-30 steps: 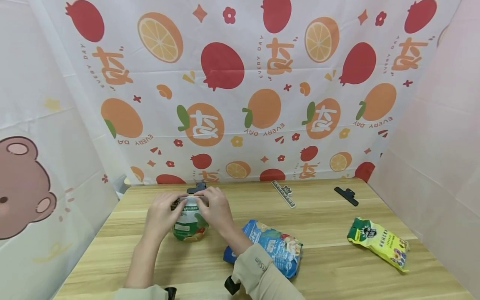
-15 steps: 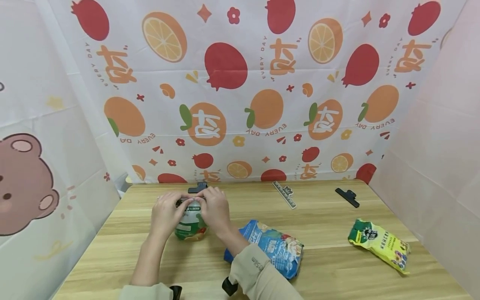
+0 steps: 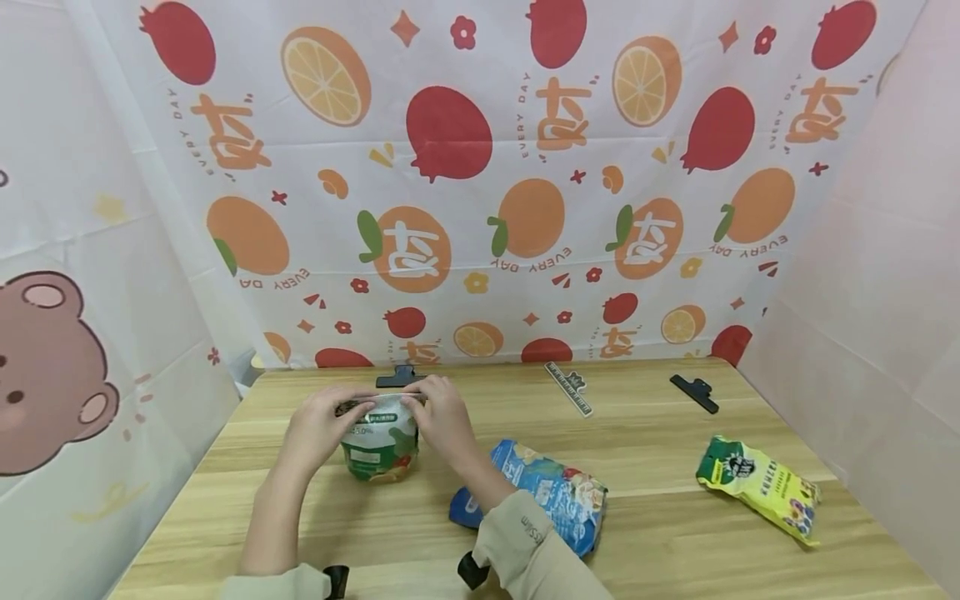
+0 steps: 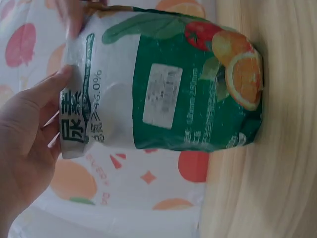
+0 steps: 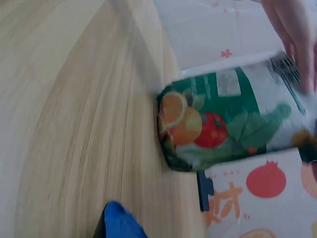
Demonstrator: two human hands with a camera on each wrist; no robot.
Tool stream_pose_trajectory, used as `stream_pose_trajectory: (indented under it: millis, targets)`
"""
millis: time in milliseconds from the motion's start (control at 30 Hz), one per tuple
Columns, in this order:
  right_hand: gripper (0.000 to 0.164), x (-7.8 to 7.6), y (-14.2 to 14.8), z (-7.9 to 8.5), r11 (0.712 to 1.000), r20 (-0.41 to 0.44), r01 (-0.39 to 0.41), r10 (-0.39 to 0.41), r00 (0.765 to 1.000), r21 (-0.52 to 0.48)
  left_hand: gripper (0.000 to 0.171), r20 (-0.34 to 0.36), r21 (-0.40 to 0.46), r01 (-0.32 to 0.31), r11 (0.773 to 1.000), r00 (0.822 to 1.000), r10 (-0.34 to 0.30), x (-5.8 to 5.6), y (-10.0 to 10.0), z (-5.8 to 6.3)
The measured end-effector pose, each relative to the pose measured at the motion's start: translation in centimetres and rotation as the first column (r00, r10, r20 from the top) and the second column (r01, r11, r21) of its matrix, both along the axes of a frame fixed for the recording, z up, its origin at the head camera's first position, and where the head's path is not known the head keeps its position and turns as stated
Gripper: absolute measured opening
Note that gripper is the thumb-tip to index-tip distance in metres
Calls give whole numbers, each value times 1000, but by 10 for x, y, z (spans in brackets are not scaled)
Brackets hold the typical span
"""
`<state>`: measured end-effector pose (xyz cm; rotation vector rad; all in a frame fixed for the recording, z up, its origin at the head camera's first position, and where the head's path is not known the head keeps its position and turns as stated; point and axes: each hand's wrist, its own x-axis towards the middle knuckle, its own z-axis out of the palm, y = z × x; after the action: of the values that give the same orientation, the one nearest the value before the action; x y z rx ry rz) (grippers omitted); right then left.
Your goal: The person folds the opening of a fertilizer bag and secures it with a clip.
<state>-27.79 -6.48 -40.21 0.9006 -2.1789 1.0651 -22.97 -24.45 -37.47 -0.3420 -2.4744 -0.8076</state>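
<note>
Pinching the bag (image 3: pixel 381 446), hands (image 3: pixel 318 425) (image 3: pixel 444 421) have a clip (image 3: pixel 395 379) behind, blue packet (image 3: pixel 561 502) nearby.

The wooden table (image 3: pixel 660 567) bears three bags (image 3: pixel 381 446) and clips (image 3: pixel 695 393).

The top of the green-and-white bag (image 3: pixel 381 454) is taken up on both sides by the left grip (image 3: pixel 322 425) and the right grip (image 3: pixel 444 417). Behind it, a dark clip (image 3: pixel 399 377) and the patterned curtain (image 3: pixel 468 250) limit the reach. The blue bag (image 3: pixel 562 504) crowds the right forearm (image 3: pixel 480 483). Between that bag and the yellow bag (image 3: pixel 765 490), a wide bare lane of worktop (image 3: pixel 648 467) runs back towards the pale clip (image 3: pixel 568 390).
</note>
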Motion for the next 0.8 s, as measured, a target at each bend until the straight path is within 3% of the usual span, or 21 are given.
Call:
stream_pose_trajectory:
  millis: [133, 333, 433, 633, 800]
  targets:
    - [13, -5, 7, -4, 995, 129, -41, 53, 990, -91, 22, 95, 106, -54, 993, 994, 44, 3, -15, 0]
    - [13, -6, 7, -5, 975, 239, -43, 95, 966, -216, 35, 194, 311, -87, 946, 981, 26, 5, -31, -8]
    - [10, -4, 4, -5, 964, 270, -3, 78, 960, -267, 33, 172, 364, -79, 928, 985, 16, 3, -34, -14]
    - [7, -1, -1, -3, 939, 250, 54, 35, 968, -340, 19, 31, 456, -64, 887, 998, 57, -4, -32, -24]
    - [7, -2, -2, -4, 935, 208, 72, 2, 978, -347, 16, 1, 460, -89, 884, 995, 99, -7, -30, -29]
